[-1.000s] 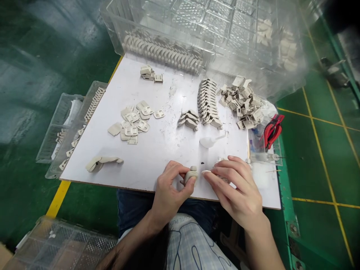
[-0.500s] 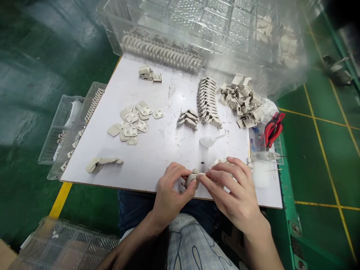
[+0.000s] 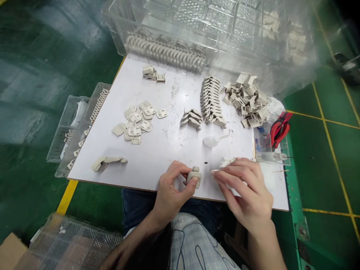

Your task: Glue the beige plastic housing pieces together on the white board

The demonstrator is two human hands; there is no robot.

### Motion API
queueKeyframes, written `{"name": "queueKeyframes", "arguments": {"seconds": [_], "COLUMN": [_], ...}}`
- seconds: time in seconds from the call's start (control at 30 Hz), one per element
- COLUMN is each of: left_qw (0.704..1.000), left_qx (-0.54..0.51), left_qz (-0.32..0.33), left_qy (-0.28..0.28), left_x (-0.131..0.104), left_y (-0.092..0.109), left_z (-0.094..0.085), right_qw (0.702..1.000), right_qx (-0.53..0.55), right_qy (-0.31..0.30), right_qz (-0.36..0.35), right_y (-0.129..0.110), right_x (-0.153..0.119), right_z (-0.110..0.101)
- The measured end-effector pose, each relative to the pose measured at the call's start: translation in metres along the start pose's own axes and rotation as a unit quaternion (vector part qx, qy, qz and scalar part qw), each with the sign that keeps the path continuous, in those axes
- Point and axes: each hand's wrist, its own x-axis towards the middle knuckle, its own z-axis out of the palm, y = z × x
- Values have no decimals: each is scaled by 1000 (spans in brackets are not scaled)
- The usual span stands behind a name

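Near the front edge of the white board (image 3: 157, 157), my left hand (image 3: 174, 187) pinches a small beige part (image 3: 194, 177) between thumb and fingers. My right hand (image 3: 246, 187) is to the right of it, apart from the part, with fingers curled around a crumpled white cloth or tissue (image 3: 227, 162). A white squeeze bottle with a thin nozzle (image 3: 210, 141) lies just beyond my hands. Farther back are a small group of beige parts (image 3: 191, 119) and a long stacked row of similar ones (image 3: 212, 101). One long beige piece (image 3: 108, 162) rests at the front left.
Flat beige plates (image 3: 137, 122) lie in a pile at the left, and a heap of beige pieces (image 3: 249, 99) at the back right. Clear divided boxes (image 3: 168, 28) stand behind. Red-handled pliers (image 3: 279, 129) and a syringe (image 3: 271, 156) are at the right edge.
My right hand has moved right, away from the beige part, which stays in my left hand. The camera view has shifted slightly.
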Motion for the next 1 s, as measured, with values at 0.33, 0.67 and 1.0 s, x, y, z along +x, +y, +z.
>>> {"name": "queueKeyframes", "arguments": {"seconds": [0.33,0.67,1.0], "left_qw": [998,999,997], "left_qx": [40,22,-78], "left_qz": [37,44,-23], "left_qy": [11,8,13], "left_x": [-1,-1,0], "left_y": [-4,-6,-8], "left_z": [1,2,-5], "right_qw": [996,998,983], "right_qx": [-65,-41,90], "right_qy": [-40,-29,56], "right_qz": [-49,-49,149], "right_y": [-3,-12,14], "right_x": [-2,6,-20], "right_z": [9,13,16]}}
